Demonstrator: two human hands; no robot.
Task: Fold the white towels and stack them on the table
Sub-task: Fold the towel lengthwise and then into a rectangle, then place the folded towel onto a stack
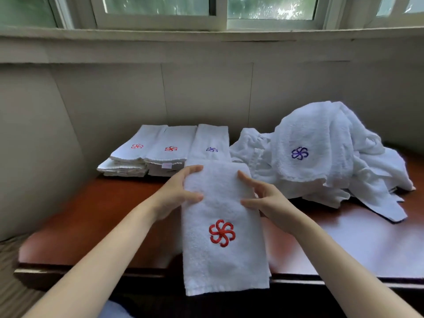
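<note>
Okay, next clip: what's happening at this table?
A person is folding towels. The left hand and right hand grip the sides of a long, folded white terry towel with a red pinwheel emblem, whose lower end reaches past the near edge of the reddish-brown wooden table. Folded white towels sit at the back left, and a heap of unfolded white towels waits on the right.

Folded towel (223, 237): white terry, long narrow strip, red pinwheel emblem facing up, set lengthwise over the near edge of the table (91, 226) at mid-width, lower end hanging past it. Two stacks (149, 159) of folded white towels, red emblems on top, side by side at the table's far left. Single folded towel (211, 143), blue emblem, just right of these. Loose heap (321, 157) of unfolded white towels, blue emblem showing, on the table's far right.
</note>
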